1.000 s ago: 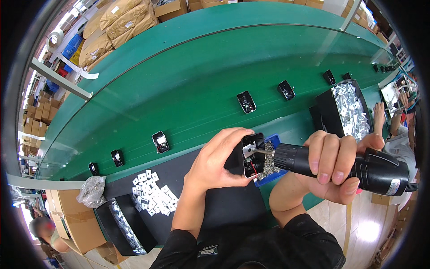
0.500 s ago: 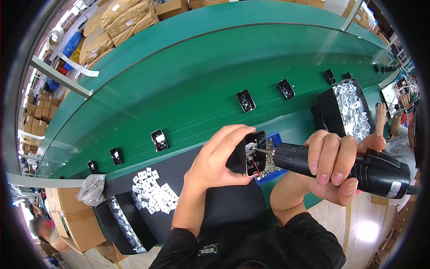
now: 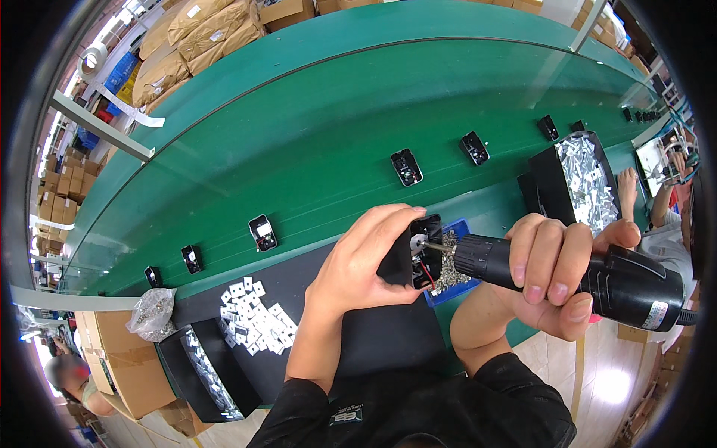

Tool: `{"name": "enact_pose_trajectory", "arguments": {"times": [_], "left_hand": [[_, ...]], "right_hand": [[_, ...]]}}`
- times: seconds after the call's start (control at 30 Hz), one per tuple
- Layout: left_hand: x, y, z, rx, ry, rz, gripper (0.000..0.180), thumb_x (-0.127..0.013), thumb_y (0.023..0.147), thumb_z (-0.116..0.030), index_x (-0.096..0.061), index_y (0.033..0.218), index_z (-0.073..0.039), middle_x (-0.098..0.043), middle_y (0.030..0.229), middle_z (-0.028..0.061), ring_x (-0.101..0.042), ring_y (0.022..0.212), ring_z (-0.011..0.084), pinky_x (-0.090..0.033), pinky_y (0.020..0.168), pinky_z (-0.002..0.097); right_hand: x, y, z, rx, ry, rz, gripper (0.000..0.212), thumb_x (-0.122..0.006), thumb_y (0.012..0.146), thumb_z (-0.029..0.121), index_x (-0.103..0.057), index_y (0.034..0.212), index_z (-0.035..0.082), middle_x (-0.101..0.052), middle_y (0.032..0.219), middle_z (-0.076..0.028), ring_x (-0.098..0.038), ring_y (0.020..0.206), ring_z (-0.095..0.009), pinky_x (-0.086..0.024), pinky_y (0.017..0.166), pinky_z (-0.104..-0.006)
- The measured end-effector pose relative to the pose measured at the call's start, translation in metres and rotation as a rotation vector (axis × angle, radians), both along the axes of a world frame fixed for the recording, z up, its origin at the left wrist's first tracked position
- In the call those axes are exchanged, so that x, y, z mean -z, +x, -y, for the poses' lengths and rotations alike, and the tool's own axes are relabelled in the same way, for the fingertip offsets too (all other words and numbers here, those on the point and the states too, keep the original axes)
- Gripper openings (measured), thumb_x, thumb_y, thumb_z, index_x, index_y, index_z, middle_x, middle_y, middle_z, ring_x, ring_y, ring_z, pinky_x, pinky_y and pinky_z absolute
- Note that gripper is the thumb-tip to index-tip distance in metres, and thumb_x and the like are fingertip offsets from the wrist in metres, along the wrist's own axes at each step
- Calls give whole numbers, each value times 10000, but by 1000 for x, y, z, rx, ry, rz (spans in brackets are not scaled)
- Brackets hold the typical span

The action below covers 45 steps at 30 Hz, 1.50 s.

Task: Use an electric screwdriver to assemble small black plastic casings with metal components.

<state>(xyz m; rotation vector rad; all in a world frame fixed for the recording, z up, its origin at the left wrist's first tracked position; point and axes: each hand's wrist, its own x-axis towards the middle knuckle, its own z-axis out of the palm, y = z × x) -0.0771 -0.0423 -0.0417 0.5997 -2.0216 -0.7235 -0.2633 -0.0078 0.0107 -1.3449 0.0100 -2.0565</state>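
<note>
My left hand [image 3: 366,261] grips a small black plastic housing [image 3: 429,228], its open side turned to the right; a red wire and a pale part show inside. My right hand [image 3: 556,269] is wrapped round a black electric screwdriver [image 3: 489,259], held nearly level. Its bit reaches into the housing at the pale part; whether a screw sits at the tip is too small to tell. Behind the housing and screwdriver lies a blue tray [image 3: 454,293] of small screws, partly hidden. Beneath my left forearm is a black mat [image 3: 381,336] with a heap of small white square pieces [image 3: 258,317].
Several black housings [image 3: 407,167] stand in a row along the green conveyor belt [image 3: 321,179]. A black box [image 3: 549,187] of metal plates is at right, another black box [image 3: 213,373] at lower left beside a cardboard box [image 3: 131,358] and plastic bag [image 3: 151,315]. Other people work at both sides.
The housings on the belt have shifted slightly left. My hands, the held housing and the screwdriver have barely moved, with the bit still in the housing.
</note>
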Motion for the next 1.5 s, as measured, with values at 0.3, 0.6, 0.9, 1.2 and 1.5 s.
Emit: {"name": "enact_pose_trajectory", "arguments": {"times": [0.3,0.6,0.9,1.2,1.5], "left_hand": [[-2,-1,0,-8,-38,33,778,-776,444,-73,-528,1176,25,-576,1091,170,-584,958,327,-496,805,375],[1,0,2,-23,-97,-13,749,-773,443,-60,-535,1147,40,-605,1053,164,-606,923,326,-508,785,377],[3,2,9,-58,16,10,702,-773,510,-71,-520,1162,-11,-575,1095,151,-564,1008,327,-466,870,383],[71,39,53,-627,272,296,667,-761,602,-112,-463,1192,-21,-492,1117,172,-481,1083,336,-403,943,406],[97,68,53,-764,481,573,782,-800,588,-233,-427,1251,-51,-487,1248,210,-432,1204,373,-368,966,492]], "right_hand": [[0,2,6,-77,-43,-24,458,-664,808,107,-388,1171,142,-533,686,6,-535,525,-133,-454,500,-276],[-3,4,10,-149,-57,-84,369,-668,789,73,-379,1007,145,-519,664,19,-537,527,-130,-461,507,-275],[5,18,13,-45,15,-16,495,-729,774,155,-389,1134,152,-542,680,21,-531,512,-133,-454,487,-279],[-13,-13,-22,59,-198,95,396,-699,730,141,-526,1083,90,-565,664,37,-560,549,-53,-454,591,-210],[-1,-54,-17,197,-160,83,459,-646,799,210,-460,1197,79,-527,730,24,-514,590,-73,-399,617,-244]]}}
